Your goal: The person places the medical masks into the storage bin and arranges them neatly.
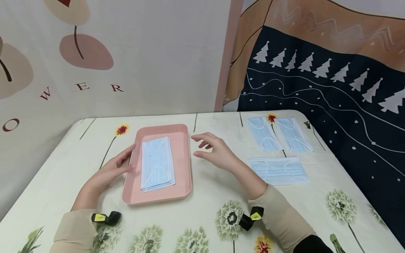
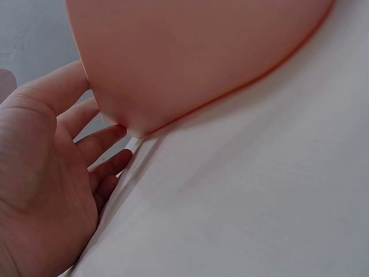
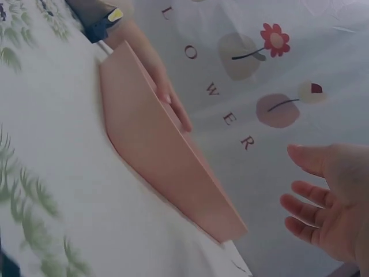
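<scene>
- Head view: I have a stack of blue masks (image 1: 157,163) inside a pink tray (image 1: 182,158), left of the tray's centre line, clear of the right wall.
- The stack's long axis runs from near to far, its far end leaning slightly left; the ear loops of the top mask show at its near and far ends.
- The tray stands on the flowered tablecloth (image 1: 218,191), its long axis also running away from the person, the far end leaning very slightly right.
- I see the left hand (image 1: 109,170) at the tray's left side, thumb apart from the fingers, the fingers fairly straight and touching the wall and rim; left wrist view shows them against the outer wall.
- The right hand (image 1: 218,150) is moderately wide, fingers loosely bent and thumb apart, in the air just beside the tray's right wall, fingertips toward it.
- Farther right I count three loose masks: the far-left mask (image 1: 262,135) and the far-right mask (image 1: 294,135) lie side by side, long axes near to far, far ends leaning left.
- The nearest loose mask (image 1: 280,171) lies crosswise, its long axis left to right.
</scene>
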### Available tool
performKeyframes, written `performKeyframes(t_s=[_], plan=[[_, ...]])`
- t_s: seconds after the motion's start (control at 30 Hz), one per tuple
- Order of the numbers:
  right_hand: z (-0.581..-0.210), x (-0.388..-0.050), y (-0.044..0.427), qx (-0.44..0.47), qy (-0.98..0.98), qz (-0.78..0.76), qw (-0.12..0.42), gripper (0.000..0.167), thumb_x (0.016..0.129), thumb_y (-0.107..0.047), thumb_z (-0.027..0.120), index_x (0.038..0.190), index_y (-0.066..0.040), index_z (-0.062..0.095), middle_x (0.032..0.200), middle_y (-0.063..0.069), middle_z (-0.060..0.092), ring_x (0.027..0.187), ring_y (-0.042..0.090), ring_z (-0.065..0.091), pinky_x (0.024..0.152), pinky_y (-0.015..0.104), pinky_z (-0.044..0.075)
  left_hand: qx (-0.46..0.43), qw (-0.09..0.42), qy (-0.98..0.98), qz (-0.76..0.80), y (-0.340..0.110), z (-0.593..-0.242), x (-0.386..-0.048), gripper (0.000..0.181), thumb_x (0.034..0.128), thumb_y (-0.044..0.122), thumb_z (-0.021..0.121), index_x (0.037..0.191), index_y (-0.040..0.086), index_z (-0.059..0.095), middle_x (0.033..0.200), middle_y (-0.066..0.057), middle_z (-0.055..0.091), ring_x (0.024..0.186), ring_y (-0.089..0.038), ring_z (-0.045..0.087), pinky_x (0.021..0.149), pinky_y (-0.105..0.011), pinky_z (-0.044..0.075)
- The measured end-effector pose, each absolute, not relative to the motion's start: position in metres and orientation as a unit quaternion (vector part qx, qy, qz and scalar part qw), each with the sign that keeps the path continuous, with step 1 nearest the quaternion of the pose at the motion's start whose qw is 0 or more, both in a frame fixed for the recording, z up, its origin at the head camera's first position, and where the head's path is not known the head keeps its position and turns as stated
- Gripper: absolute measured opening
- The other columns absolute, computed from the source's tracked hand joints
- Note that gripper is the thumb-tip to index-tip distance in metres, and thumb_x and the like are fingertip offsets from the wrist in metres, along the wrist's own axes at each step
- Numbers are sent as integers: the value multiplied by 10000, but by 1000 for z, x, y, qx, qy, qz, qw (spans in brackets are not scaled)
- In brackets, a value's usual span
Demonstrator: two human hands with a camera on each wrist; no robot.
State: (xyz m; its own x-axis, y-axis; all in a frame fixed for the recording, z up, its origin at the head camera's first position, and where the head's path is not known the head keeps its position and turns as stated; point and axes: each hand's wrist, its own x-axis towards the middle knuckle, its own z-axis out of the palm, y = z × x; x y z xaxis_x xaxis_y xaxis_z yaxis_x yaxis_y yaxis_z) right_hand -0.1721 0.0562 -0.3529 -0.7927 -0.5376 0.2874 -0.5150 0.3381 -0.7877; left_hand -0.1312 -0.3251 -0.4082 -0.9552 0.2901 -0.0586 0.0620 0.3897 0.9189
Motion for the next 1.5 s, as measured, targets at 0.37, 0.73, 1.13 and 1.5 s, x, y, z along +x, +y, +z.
performKeyframes(t_s=[0.37,0.73,1.13,1.5], plan=[[-356,-173,112,-323,825,-464,18,471,867,-118,719,1316,-92,578,1224,56,585,1057,217,585,919,410,452,83,118,842,519,-325,-408,-129,785,942,233,629,1555,211,139,1583,-133,110,1425,-361,98,900,-20,276],[-369,-179,173,-323,831,-451,47,471,885,-85,688,1335,-72,551,1236,158,576,1105,317,555,942,518,409,85,116,841,522,-325,-408,-128,784,942,231,630,1555,216,141,1585,-128,105,1427,-356,90,902,-20,274],[-371,-178,234,-281,867,-402,90,477,902,-85,668,1357,-57,528,1208,107,612,1139,289,527,982,530,353,91,116,834,532,-325,-409,-129,773,946,218,624,1554,197,147,1582,-144,100,1425,-360,85,915,-28,274],[-381,-182,277,-274,882,-367,109,449,883,-34,670,1319,-38,560,1209,114,625,1122,303,536,929,481,396,86,119,834,531,-325,-408,-129,776,944,221,626,1554,227,147,1586,-130,93,1428,-349,75,907,-20,267]])
